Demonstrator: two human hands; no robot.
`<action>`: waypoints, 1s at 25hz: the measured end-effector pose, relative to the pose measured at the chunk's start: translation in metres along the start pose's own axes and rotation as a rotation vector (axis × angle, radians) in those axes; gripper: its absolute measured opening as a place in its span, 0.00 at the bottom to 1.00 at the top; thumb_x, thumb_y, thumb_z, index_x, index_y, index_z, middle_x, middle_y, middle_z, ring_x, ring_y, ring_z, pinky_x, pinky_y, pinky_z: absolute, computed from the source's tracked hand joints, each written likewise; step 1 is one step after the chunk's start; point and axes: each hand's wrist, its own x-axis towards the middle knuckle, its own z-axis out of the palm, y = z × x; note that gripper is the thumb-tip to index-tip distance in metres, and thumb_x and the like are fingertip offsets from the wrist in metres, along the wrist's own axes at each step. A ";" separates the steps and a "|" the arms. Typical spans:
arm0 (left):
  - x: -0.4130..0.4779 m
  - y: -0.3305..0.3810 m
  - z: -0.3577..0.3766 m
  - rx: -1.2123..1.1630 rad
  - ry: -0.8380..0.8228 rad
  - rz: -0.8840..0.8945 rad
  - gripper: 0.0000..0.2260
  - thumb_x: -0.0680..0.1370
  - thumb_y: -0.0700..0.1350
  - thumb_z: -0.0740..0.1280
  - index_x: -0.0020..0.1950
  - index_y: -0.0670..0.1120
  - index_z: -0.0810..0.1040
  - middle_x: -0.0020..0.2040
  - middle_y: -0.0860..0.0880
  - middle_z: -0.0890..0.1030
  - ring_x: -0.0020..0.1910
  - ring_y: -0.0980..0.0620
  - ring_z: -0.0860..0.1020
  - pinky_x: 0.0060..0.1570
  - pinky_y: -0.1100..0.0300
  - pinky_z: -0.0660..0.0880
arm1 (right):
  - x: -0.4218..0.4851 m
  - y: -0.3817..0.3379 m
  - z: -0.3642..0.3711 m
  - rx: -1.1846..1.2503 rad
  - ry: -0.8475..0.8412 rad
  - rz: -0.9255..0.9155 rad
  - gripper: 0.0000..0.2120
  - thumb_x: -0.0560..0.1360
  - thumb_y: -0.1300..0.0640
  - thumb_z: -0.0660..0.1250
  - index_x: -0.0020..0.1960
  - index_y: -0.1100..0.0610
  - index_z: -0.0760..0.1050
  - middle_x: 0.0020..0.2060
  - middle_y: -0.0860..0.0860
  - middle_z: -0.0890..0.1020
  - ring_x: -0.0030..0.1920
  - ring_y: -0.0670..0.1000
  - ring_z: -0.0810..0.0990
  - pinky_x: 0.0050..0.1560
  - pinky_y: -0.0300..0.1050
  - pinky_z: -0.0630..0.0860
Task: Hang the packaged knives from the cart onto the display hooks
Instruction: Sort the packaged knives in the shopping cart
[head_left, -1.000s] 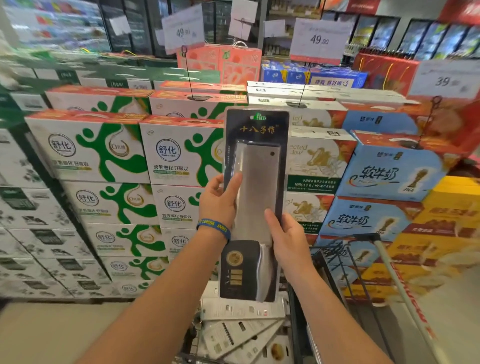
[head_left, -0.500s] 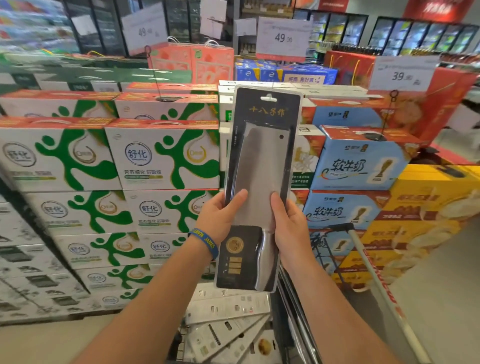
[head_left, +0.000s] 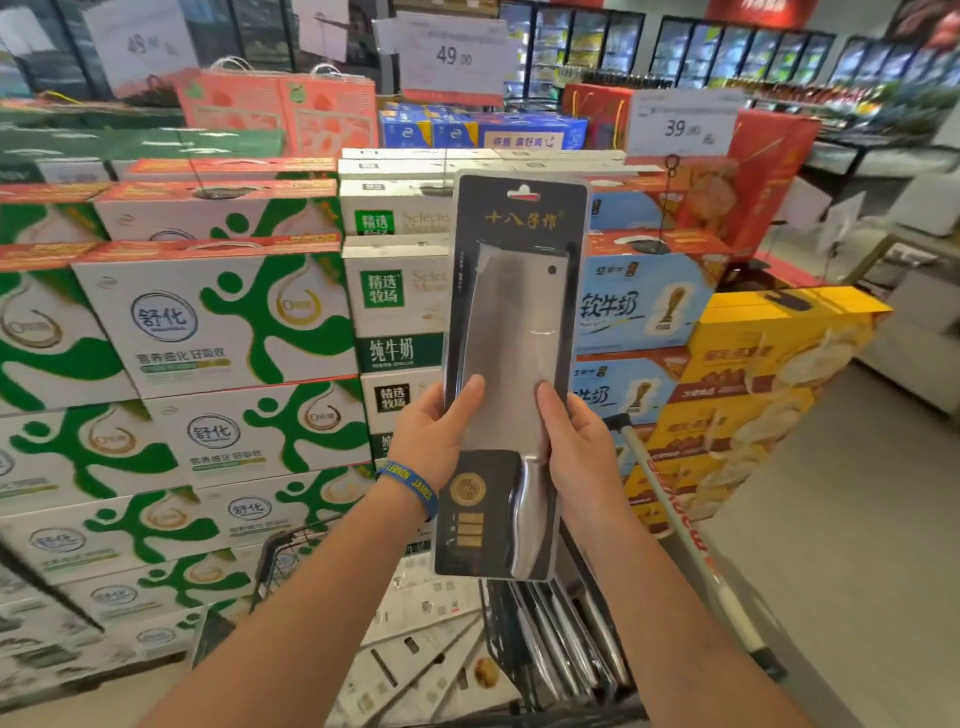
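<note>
The packaged knife (head_left: 511, 374) is held upright above the cart (head_left: 524, 670), pinched at its edges by the left hand (head_left: 434, 436) and right hand (head_left: 576, 452). No display hooks are seen here. A slip of this smooth blister pack is risked, dropping it onto the packs stacked in the cart.

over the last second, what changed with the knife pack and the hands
The view swung right along the stacked milk cartons, and the knife pack now sits higher against them, its hang slot clear of the top boxes. Nothing was taken or let go: left hand and right hand grip its two edges as before, pack upright, cleaver handle down. More packs lie in the cart below.
</note>
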 end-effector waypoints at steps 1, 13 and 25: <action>0.000 -0.002 0.007 0.008 -0.017 -0.010 0.20 0.73 0.61 0.70 0.56 0.47 0.81 0.52 0.40 0.84 0.54 0.37 0.82 0.56 0.36 0.77 | -0.001 0.001 -0.009 -0.010 0.000 0.000 0.15 0.76 0.35 0.68 0.53 0.45 0.82 0.49 0.49 0.88 0.51 0.49 0.87 0.48 0.47 0.85; -0.026 -0.155 0.002 0.599 0.068 -0.287 0.13 0.81 0.51 0.64 0.41 0.49 0.81 0.41 0.47 0.85 0.41 0.46 0.82 0.46 0.48 0.81 | -0.004 0.079 -0.150 -0.427 0.305 0.063 0.12 0.77 0.44 0.70 0.47 0.52 0.81 0.38 0.46 0.84 0.40 0.46 0.78 0.41 0.46 0.72; -0.059 -0.254 0.001 1.217 -0.205 -0.671 0.17 0.83 0.51 0.56 0.52 0.44 0.82 0.41 0.45 0.79 0.39 0.45 0.76 0.44 0.55 0.75 | 0.013 0.197 -0.131 -1.205 -0.057 0.404 0.13 0.84 0.50 0.62 0.60 0.58 0.73 0.47 0.56 0.80 0.52 0.61 0.81 0.42 0.49 0.71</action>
